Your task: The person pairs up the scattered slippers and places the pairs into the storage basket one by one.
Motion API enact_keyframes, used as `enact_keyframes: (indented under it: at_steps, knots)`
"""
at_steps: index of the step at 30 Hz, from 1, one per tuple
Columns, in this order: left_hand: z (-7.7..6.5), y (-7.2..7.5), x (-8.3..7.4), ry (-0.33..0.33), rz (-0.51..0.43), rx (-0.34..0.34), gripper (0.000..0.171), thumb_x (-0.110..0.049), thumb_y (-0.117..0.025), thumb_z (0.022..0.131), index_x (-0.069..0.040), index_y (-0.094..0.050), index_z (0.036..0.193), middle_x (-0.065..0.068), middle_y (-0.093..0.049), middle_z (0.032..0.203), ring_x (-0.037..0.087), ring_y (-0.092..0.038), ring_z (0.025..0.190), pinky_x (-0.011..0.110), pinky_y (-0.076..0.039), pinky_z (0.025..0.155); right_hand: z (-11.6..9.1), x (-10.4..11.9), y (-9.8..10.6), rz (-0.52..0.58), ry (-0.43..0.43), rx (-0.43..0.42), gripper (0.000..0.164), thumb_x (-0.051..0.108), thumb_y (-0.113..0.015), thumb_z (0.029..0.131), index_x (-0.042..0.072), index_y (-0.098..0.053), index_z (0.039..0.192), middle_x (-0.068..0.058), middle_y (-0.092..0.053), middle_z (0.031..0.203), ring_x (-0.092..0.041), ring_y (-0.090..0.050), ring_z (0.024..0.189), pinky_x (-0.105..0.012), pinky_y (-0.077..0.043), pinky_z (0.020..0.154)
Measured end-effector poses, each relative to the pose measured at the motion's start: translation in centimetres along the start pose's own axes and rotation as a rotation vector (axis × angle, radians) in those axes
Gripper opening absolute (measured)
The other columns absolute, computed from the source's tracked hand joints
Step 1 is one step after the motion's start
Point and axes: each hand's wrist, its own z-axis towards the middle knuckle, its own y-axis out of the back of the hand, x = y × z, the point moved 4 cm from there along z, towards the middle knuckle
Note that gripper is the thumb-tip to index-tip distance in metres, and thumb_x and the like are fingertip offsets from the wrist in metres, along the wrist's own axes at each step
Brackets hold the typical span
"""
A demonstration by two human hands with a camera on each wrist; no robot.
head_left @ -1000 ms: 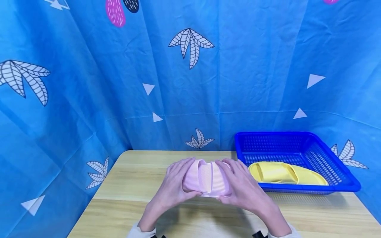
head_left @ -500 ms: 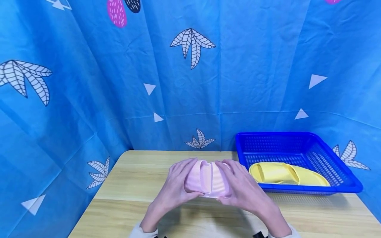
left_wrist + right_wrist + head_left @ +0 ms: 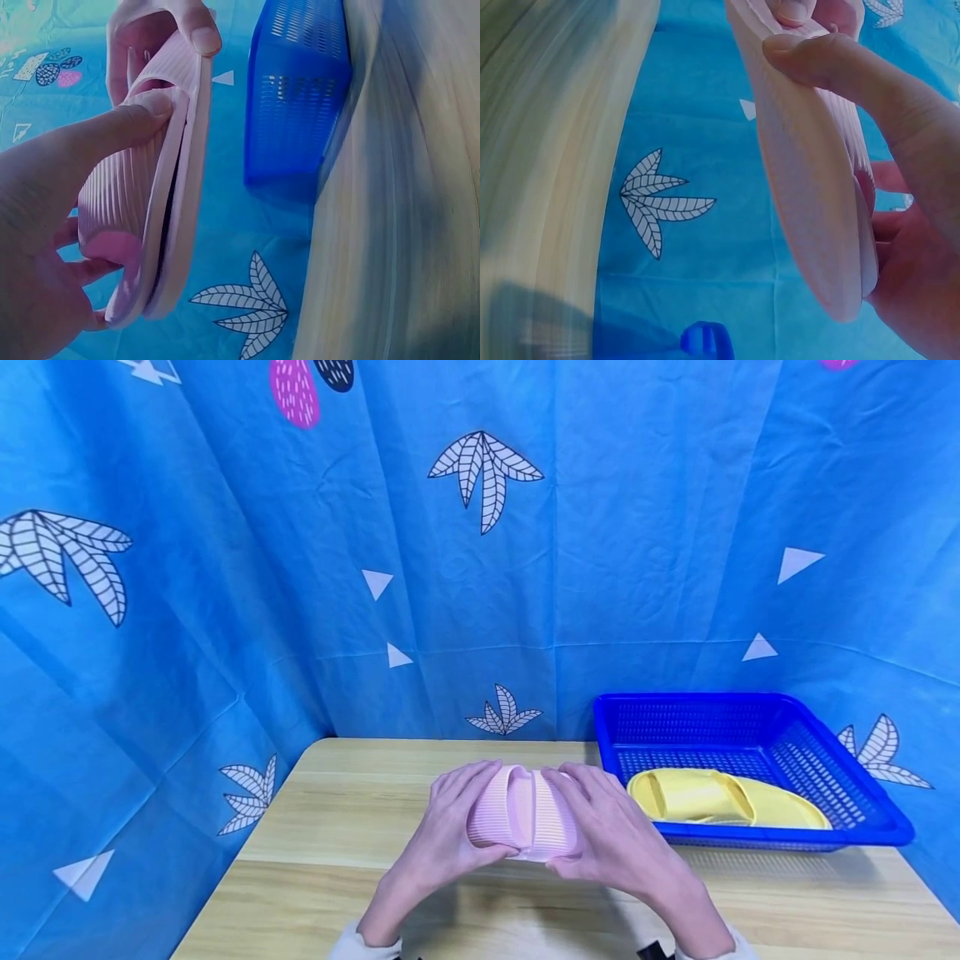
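Two pink slippers (image 3: pixel 492 810) with ribbed straps are held together over the table in the head view. My left hand (image 3: pixel 444 828) grips the left side, fingers over the far side of the strap and thumb on the near edge. From the right, my right hand (image 3: pixel 617 831) holds the other ribbed strap in the same way. In the left wrist view the two pink soles (image 3: pixel 187 202) lie along each other with a thin dark gap between. The right wrist view shows a broad pink sole (image 3: pixel 810 195) under the right thumb.
At the right of the wooden table (image 3: pixel 337 835) stands a blue plastic basket (image 3: pixel 780 837) with perforated walls. Yellow slippers (image 3: pixel 705 797) lie inside it, near its front wall. A blue patterned curtain (image 3: pixel 637 527) hangs behind and to the left of the table.
My left hand and the left part of the pink slippers have shifted slightly right, closer to my right hand. The right hand stays nearly still.
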Motion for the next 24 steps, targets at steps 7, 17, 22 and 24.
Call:
enact_keyframes:
  at_steps: [7,17,22,24]
  knots:
    - [0.00,0.03,-0.14,-0.035,-0.003,-0.035,0.106,-0.044,-0.099,0.061,-0.011,-0.051,0.149,0.002,-0.056,0.145,0.024,-0.051,0.131,0.054,-0.040,0.106,0.04,0.19,0.15,-0.006,0.004,0.001,0.105,0.052,-0.093,0.055,0.004,-0.056,0.140,-0.012,-0.060,0.126,-0.029,-0.057,0.114,-0.048,-0.052,0.090]
    - [-0.07,-0.15,-0.11,-0.074,0.000,-0.054,0.106,-0.046,-0.098,0.062,-0.011,-0.050,0.149,0.003,-0.057,0.144,0.024,-0.053,0.130,0.054,-0.041,0.103,-0.14,0.19,0.09,-0.009,0.005,-0.005,0.104,0.053,-0.093,0.055,0.003,-0.057,0.139,-0.012,-0.060,0.125,-0.029,-0.058,0.113,-0.047,-0.053,0.088]
    - [-0.10,-0.10,-0.04,-0.090,0.011,-0.039,0.104,-0.047,-0.096,0.064,-0.010,-0.050,0.149,0.003,-0.056,0.145,0.023,-0.053,0.130,0.053,-0.041,0.104,-0.12,0.10,-0.23,0.007,0.000,0.011,0.105,0.052,-0.093,0.055,0.003,-0.056,0.140,-0.013,-0.060,0.127,-0.027,-0.058,0.112,-0.046,-0.053,0.089]
    - [-0.12,-0.10,-0.01,-0.078,0.006,-0.024,0.103,-0.048,-0.096,0.065,-0.010,-0.050,0.150,0.003,-0.056,0.146,0.023,-0.052,0.131,0.053,-0.041,0.105,-0.12,0.05,-0.39,0.007,-0.002,0.016,0.106,0.052,-0.093,0.055,0.003,-0.056,0.140,-0.013,-0.060,0.127,-0.027,-0.058,0.112,-0.046,-0.053,0.090]
